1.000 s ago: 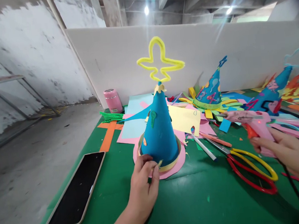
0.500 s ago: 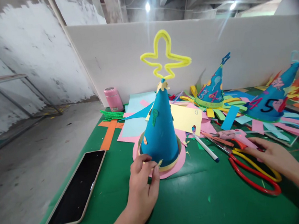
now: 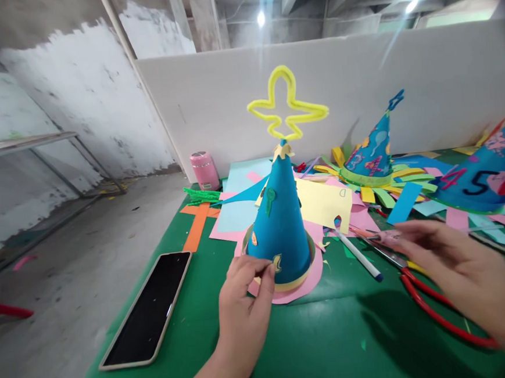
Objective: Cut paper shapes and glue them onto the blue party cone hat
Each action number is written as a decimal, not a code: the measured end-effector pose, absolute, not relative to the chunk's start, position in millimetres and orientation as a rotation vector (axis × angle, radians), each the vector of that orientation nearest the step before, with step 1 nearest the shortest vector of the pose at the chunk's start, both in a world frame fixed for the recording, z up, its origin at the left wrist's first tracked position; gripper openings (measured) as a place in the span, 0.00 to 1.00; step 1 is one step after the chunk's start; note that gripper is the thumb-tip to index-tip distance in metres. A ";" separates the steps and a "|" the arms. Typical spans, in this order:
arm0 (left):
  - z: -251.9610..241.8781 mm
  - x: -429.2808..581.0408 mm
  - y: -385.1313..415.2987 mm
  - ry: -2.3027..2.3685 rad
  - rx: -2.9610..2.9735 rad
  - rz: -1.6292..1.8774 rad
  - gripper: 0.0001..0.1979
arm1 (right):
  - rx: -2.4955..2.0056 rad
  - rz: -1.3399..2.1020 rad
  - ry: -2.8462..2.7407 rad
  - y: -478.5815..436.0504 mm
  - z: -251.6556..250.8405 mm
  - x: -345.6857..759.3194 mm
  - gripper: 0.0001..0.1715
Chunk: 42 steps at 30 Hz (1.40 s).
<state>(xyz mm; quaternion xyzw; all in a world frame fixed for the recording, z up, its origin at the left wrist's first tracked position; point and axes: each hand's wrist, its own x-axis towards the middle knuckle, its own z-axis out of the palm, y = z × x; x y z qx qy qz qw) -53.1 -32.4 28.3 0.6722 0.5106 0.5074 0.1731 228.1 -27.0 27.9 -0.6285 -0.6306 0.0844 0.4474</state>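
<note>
A blue paper cone hat (image 3: 281, 221) stands upright in front of me on a pink paper circle (image 3: 318, 271), topped by a yellow pipe-cleaner shape (image 3: 288, 90). Between thumb and fingertips, my left hand (image 3: 246, 300) pinches a small pale yellow paper cutout (image 3: 277, 263) at the hat's lower front; whether it touches the hat I cannot tell. My right hand (image 3: 453, 260) is closed around a pink glue gun (image 3: 390, 237), mostly hidden by the fingers, its nozzle pointing left. Under that hand lie scissors with red and yellow handles (image 3: 437, 314).
A phone (image 3: 151, 313) lies at the left. A marker (image 3: 363, 256) lies right of the hat, near yellow paper (image 3: 326, 200). Behind are a pink bottle (image 3: 205, 170), green pipe cleaners (image 3: 201, 196) and two decorated cone hats (image 3: 370, 153) among paper strips. A white board (image 3: 228, 103) closes the back.
My right hand has lifted the glue gun off the scissors and brought it left toward the hat. My left hand has raised the cutout slightly. The view has shifted a little left.
</note>
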 end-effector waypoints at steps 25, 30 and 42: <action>52.0 -52.7 -24.9 1.349 1.763 1.225 0.06 | -1.028 0.613 -2.005 -3.4 66.0 103.6 0.04; 50.9 -58.4 -23.7 1.313 1.858 1.316 0.06 | -0.997 0.602 -2.016 -0.9 66.5 107.6 0.04; 61.0 -77.6 37.4 1.112 2.252 1.326 0.47 | -0.962 0.445 -1.964 17.2 78.8 126.7 0.04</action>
